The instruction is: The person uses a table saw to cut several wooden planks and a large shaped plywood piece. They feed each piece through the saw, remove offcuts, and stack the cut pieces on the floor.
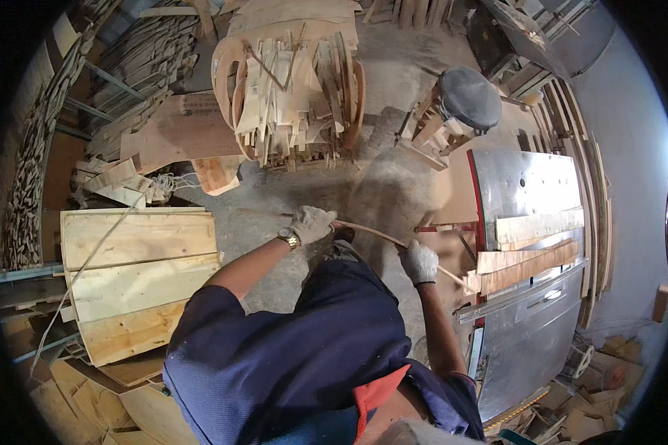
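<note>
Both of my hands wear pale work gloves and are closed on a long, thin, curved wood strip (378, 234). My left hand (313, 225), with a watch at its wrist, grips the strip toward its left end. My right hand (419, 264) holds it farther right, lower in the view. Past the right hand the strip runs to the near-left edge of a metal-topped machine table (527, 182). Two wooden boards lie across that table, one pale (539, 228) and one reddish-brown (528, 257). The strip's far left end is blurred.
Ahead stands a heap of cut wood pieces (293, 96) between curved wooden frames. A round dark-topped stool (469, 98) stands at the far right. Wide pale boards (141, 259) are stacked on my left. Scrap wood (601, 386) lies at the lower right, and a metal rail (523, 293) crosses the machine.
</note>
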The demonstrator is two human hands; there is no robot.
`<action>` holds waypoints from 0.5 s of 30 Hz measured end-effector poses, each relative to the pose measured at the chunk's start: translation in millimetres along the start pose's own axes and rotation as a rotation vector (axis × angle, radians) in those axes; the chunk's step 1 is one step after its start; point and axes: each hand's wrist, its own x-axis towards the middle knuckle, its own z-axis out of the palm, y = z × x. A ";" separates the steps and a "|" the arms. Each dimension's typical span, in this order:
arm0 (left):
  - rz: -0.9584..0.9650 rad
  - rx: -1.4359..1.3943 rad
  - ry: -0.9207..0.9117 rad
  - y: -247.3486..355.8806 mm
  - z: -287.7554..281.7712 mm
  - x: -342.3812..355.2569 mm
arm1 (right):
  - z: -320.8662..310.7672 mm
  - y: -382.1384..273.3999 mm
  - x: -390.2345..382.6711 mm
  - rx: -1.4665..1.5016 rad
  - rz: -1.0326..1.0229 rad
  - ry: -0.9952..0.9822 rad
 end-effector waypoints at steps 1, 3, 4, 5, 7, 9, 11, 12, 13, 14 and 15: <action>-0.002 0.053 0.228 -17.7 -4.8 3.8 | -2.4 -11.0 10.4 0.001 -0.040 0.049; -0.046 0.113 0.576 -47.1 -12.6 9.3 | -9.9 -35.8 27.5 -0.014 -0.093 0.113; -0.070 -0.037 0.629 -51.4 -12.4 13.9 | -16.0 -48.2 37.0 0.092 -0.098 0.120; -0.125 -0.223 0.615 -50.3 -10.7 18.8 | -24.3 -61.2 47.4 0.155 -0.101 0.172; -0.237 -0.590 0.578 -39.5 -6.2 32.2 | -46.3 -92.7 75.7 0.285 -0.098 0.269; -0.347 -0.947 0.529 -21.9 -2.1 47.9 | -76.3 -126.9 112.3 0.567 -0.126 0.219; -0.016 -1.401 0.491 14.4 6.4 54.2 | -106.4 -157.0 131.8 1.030 -0.174 0.142; 0.035 -1.521 0.511 32.2 8.4 55.0 | -119.7 -173.4 143.6 1.085 -0.188 0.141; 0.018 -1.645 0.458 53.0 10.1 54.8 | -131.2 -189.2 157.5 1.141 -0.272 0.201; 0.054 -1.731 0.404 57.2 9.2 58.2 | -140.0 -197.3 163.4 1.195 -0.354 0.261; -0.036 -1.892 0.481 62.2 8.9 61.7 | -145.7 -198.9 166.6 1.108 -0.259 0.231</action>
